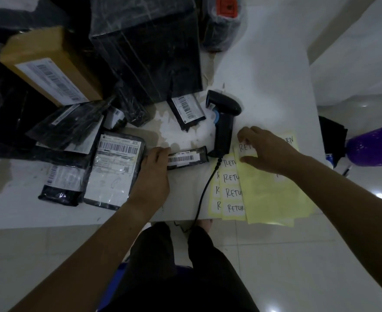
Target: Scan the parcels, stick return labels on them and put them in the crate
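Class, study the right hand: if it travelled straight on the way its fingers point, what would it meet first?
Probably the barcode scanner: the right hand, pinching a return label, points left at its handle, close by, though the hand's height is unclear.

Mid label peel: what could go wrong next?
The right hand pinches a return label off the yellow sheet; it may curl onto itself.
The cable of the scanner hangs over the table edge; a snag could drag it off.
The label might cover the barcode on the small parcel.
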The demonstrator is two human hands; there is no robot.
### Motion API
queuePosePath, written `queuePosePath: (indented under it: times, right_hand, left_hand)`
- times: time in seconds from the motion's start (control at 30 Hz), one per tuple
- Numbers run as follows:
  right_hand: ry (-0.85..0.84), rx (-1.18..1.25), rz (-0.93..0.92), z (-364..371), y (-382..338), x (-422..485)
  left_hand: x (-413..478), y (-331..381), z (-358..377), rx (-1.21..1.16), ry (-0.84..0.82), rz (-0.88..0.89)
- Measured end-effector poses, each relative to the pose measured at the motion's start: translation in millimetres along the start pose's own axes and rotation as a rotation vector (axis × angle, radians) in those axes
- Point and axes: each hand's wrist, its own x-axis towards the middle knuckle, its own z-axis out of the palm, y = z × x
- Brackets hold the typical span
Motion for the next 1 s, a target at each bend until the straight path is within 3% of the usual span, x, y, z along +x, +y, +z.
queuePosePath:
  times: [0.1,0.17,0.27,0.4,0.53,1.0]
  right_hand:
    - [0.007,-0.008,0.018,0.6,-0.4,0.3]
    - [0.019,-0.01,0.021,3.1,0.4,-1.3]
    - [0.072,-0.071,-0.026,7.4,2.0,-1.4]
    - [0.08,-0.136,-0.04,2.6,4.1,7.6]
    - [0.019,-0.189,-0.127,-3.5,9.5,17.9]
    - [-0.019,-0.174,-0.231,-10.7,15.2,18.1]
  left_hand:
    - [-2.9,7.9,-5.5,0.015,-0.025,-0.029]
    - [-8.5,25.6,-10.3,0.087,0.048,0.01]
    - [-21.6,72.7,-0.1,0.057,0.111,0.232]
    - [-27.6,115.7,55.7,0.125,-0.101,0.532]
    - [-16.7,124.5,77.6,0.282,-0.25,0.504]
    - [-14.8,113.9,82.0,0.377,-0.241,0.544]
